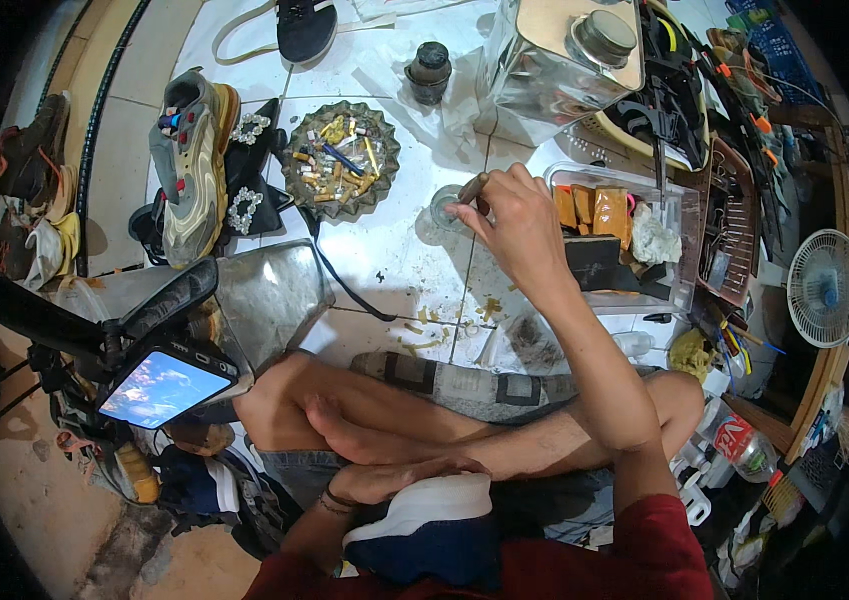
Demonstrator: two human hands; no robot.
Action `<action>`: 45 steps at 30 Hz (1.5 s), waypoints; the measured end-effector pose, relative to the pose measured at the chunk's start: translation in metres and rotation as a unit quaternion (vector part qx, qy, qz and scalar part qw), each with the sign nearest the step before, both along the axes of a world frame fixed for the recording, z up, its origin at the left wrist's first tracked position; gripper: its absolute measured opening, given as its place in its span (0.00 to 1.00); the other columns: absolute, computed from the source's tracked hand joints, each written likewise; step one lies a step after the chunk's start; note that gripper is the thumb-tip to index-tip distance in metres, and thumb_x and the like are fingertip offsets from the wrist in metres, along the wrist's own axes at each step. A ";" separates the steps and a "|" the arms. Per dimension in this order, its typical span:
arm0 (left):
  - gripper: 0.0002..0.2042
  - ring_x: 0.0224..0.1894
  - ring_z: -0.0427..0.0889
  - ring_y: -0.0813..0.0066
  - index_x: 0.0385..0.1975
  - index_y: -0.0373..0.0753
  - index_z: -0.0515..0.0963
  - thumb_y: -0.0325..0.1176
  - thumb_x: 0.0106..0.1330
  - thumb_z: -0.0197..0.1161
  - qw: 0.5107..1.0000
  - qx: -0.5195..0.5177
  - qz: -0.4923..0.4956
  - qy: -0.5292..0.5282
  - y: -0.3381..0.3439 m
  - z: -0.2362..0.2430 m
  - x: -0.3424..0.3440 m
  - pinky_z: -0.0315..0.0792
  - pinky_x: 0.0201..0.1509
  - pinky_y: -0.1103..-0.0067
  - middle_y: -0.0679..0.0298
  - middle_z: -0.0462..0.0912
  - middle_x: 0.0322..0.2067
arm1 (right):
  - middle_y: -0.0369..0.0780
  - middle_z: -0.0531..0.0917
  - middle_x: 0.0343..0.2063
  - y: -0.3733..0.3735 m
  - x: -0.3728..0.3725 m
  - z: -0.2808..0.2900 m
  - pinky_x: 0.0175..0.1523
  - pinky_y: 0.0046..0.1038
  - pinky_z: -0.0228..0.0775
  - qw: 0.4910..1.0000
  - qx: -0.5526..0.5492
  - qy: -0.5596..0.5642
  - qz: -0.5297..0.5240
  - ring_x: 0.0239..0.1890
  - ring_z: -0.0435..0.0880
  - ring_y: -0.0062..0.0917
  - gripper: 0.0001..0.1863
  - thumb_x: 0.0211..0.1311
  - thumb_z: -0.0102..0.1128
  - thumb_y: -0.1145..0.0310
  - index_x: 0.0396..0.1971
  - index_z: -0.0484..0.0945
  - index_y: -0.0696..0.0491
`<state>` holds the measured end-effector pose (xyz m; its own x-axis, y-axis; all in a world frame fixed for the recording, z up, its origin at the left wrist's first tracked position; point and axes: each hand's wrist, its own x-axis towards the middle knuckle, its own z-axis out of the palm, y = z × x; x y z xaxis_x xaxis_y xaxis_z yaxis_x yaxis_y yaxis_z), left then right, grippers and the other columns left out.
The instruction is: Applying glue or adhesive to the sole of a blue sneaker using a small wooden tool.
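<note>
My right hand (522, 228) is closed in a pinch around a short brown stick-like tool (473, 188), whose lower end is over or in a small glass jar (445, 207) on the tiles. What is on the tool's tip I cannot make out. In my lap lies a navy shoe (425, 553) with a white sole (435, 500), tipped so that the sole faces away from me. My left hand (385, 482) grips it along the sole; its fingertips are partly hidden. Yellowish scraps (490, 308) are strewn on the floor beyond my crossed legs.
An ashtray (342, 160) full of butts stands left of the jar, near a grey sneaker (195, 170). Behind are a dark bottle (430, 72) and a metal can (555, 70). A clear tray (685, 270) of orange blocks sits right; a phone (167, 385) is mounted left.
</note>
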<state>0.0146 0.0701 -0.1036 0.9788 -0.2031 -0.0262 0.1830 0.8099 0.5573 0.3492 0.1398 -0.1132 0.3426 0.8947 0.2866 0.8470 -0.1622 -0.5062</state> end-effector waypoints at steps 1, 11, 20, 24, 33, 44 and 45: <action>0.37 0.75 0.47 0.54 0.74 0.34 0.46 0.59 0.77 0.27 1.000 0.000 0.000 0.000 0.001 -0.002 0.001 0.38 0.76 0.63 0.49 0.50 0.73 | 0.37 0.77 0.22 0.000 0.000 0.000 0.38 0.34 0.65 1.000 0.000 0.000 0.000 0.31 0.75 0.32 0.17 0.51 0.73 0.59 0.22 0.78 0.56; 0.37 0.75 0.47 0.55 0.74 0.33 0.46 0.58 0.77 0.28 1.000 0.003 0.006 -0.029 -0.003 -0.009 -0.001 0.38 0.76 0.63 0.48 0.50 0.73 | 0.38 0.77 0.21 0.000 0.003 0.001 0.36 0.34 0.66 1.000 0.002 0.029 -0.006 0.29 0.73 0.32 0.16 0.50 0.74 0.59 0.22 0.81 0.57; 0.36 0.75 0.47 0.55 0.73 0.33 0.46 0.58 0.77 0.28 1.000 0.013 0.001 -0.016 0.000 -0.005 -0.003 0.38 0.77 0.64 0.48 0.50 0.73 | 0.36 0.77 0.21 0.000 0.002 -0.002 0.35 0.33 0.66 0.999 0.015 0.029 0.001 0.28 0.73 0.30 0.13 0.50 0.74 0.62 0.26 0.81 0.54; 0.36 0.75 0.47 0.56 0.73 0.33 0.47 0.58 0.77 0.29 1.000 0.013 -0.005 -0.005 0.001 -0.004 -0.004 0.38 0.77 0.64 0.48 0.51 0.72 | 0.36 0.76 0.21 -0.001 0.001 -0.001 0.36 0.32 0.65 1.000 0.005 0.004 0.007 0.29 0.74 0.30 0.14 0.50 0.73 0.61 0.25 0.80 0.54; 0.37 0.76 0.47 0.56 0.73 0.32 0.47 0.58 0.77 0.29 1.000 0.010 -0.006 -0.002 0.003 -0.004 -0.005 0.38 0.77 0.64 0.48 0.51 0.72 | 0.37 0.76 0.21 -0.002 0.002 0.001 0.36 0.33 0.65 1.000 0.005 -0.002 0.015 0.30 0.74 0.32 0.17 0.51 0.73 0.59 0.21 0.76 0.56; 0.37 0.76 0.46 0.55 0.73 0.31 0.47 0.58 0.77 0.29 1.000 0.010 -0.004 -0.001 -0.001 -0.003 0.001 0.38 0.77 0.65 0.48 0.51 0.72 | 0.43 0.78 0.23 -0.002 0.005 0.000 0.33 0.34 0.69 0.997 0.020 0.071 -0.019 0.27 0.78 0.36 0.14 0.57 0.71 0.64 0.28 0.78 0.60; 0.37 0.76 0.46 0.55 0.73 0.30 0.47 0.58 0.77 0.29 1.000 0.010 -0.003 0.000 -0.002 -0.004 0.008 0.38 0.77 0.65 0.48 0.51 0.72 | 0.44 0.78 0.24 -0.002 0.005 -0.001 0.32 0.33 0.70 0.996 0.020 0.081 -0.028 0.26 0.78 0.35 0.14 0.58 0.70 0.65 0.29 0.78 0.60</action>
